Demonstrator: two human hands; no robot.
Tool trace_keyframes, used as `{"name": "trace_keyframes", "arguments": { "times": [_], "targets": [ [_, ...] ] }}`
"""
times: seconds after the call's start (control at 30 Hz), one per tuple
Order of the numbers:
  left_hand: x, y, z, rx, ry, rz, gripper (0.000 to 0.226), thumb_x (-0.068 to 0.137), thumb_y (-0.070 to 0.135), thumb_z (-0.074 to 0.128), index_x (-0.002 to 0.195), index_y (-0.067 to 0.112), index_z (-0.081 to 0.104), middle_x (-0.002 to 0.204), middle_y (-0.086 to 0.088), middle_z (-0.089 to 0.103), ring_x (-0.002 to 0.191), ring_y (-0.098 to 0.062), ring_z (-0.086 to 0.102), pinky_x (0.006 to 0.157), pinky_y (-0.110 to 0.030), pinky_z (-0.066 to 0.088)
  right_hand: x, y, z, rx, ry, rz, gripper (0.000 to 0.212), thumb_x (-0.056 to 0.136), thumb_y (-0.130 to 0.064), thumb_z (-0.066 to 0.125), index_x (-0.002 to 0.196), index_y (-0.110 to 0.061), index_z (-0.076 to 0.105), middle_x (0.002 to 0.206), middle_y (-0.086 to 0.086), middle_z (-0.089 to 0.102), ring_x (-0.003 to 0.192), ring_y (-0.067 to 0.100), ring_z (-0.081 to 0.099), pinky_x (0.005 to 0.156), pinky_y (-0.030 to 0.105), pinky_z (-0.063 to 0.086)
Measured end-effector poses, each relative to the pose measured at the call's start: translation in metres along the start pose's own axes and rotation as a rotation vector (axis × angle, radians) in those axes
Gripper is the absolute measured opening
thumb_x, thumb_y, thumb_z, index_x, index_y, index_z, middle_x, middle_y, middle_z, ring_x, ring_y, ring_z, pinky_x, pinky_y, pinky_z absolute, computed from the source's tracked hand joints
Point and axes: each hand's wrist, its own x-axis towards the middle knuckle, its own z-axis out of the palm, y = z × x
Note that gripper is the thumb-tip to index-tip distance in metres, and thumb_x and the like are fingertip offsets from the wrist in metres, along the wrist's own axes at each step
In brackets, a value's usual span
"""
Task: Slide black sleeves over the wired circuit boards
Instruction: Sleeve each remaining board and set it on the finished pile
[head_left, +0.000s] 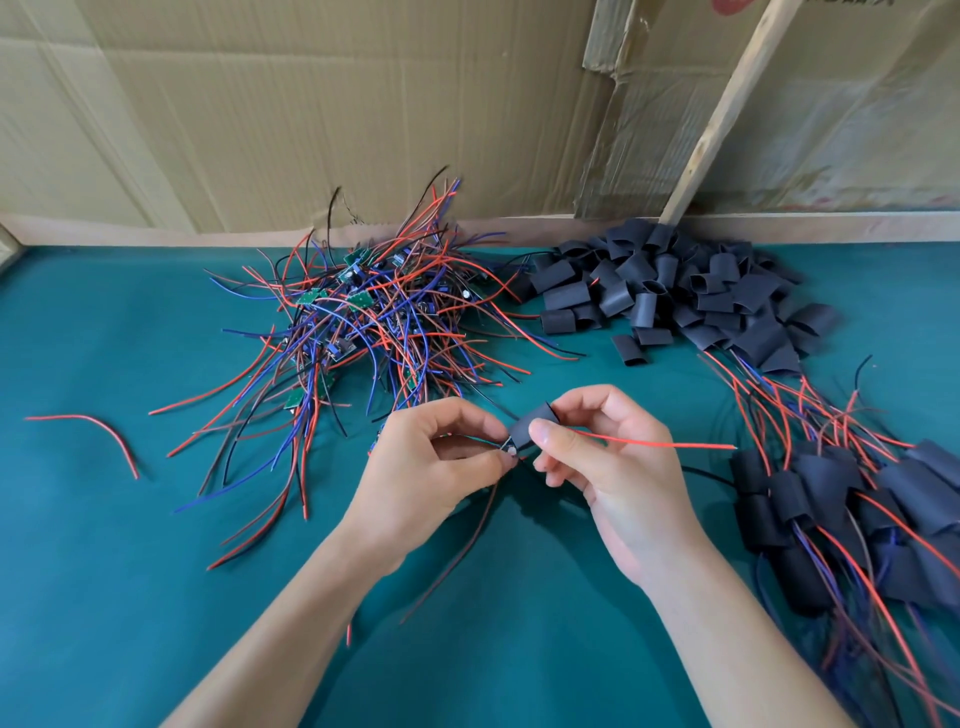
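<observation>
Between both hands' fingertips, black sleeve mostly hides its board.

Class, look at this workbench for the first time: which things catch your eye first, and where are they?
At the centre, the left hand and right hand pinch a black sleeve with a red wire poking out. Behind them sprawls a tangle of wired circuit boards; loose black sleeves are heaped far right.

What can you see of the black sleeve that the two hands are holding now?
The black sleeve is a short, matte, flattened tube, perhaps heat-shrink. It is held tilted above the green table, in front of the wire pile. The right hand pinches it with thumb and fingers; the left hand holds the board end at its lower opening. A red wire comes out to the right.
</observation>
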Motion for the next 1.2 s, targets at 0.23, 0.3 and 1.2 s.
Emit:
{"name": "trace_keyframes", "arguments": {
  "times": [0.23, 0.3, 1.2],
  "targets": [
    [-0.001, 0.001, 0.001, -0.011, -0.042, 0.088, 0.026, 0.072, 0.017, 0.083, 0.093, 0.028, 0.074, 0.091, 0.0, 0.074, 0.073, -0.017, 0.07, 0.067, -0.03, 0.056, 0.0, -0.002, -0.001, 0.074, 0.026, 0.047, 0.022, 0.069, -0.01, 0.088, 0.084, -0.015, 0.073, 0.076, 0.005, 0.069, 0.058, 0.021, 0.063, 0.053, 0.026, 0.05],
    [-0.001, 0.001, 0.002, 0.001, -0.047, 0.113, 0.025, 0.073, 0.021, 0.084, 0.094, 0.031, 0.075, 0.09, -0.003, 0.074, 0.073, -0.018, 0.07, 0.063, -0.026, 0.054, 0.0, -0.002, -0.001, 0.092, 0.025, 0.064, 0.029, 0.068, -0.013, 0.09, 0.09, -0.011, 0.071, 0.078, 0.007, 0.069, 0.058, 0.021, 0.064, 0.052, 0.025, 0.051],
    [-0.004, 0.006, 0.003, -0.114, -0.277, 0.007, 0.005, 0.087, 0.016, 0.069, 0.087, 0.012, 0.073, 0.078, -0.011, 0.071, 0.063, -0.02, 0.066, 0.057, -0.023, 0.048, -0.003, -0.013, -0.001, 0.02, -0.046, 0.106, 0.03, 0.065, -0.03, 0.082, 0.088, -0.012, 0.081, 0.082, 0.012, 0.068, 0.06, 0.017, 0.054, 0.053, 0.023, 0.047]
  ]
}}
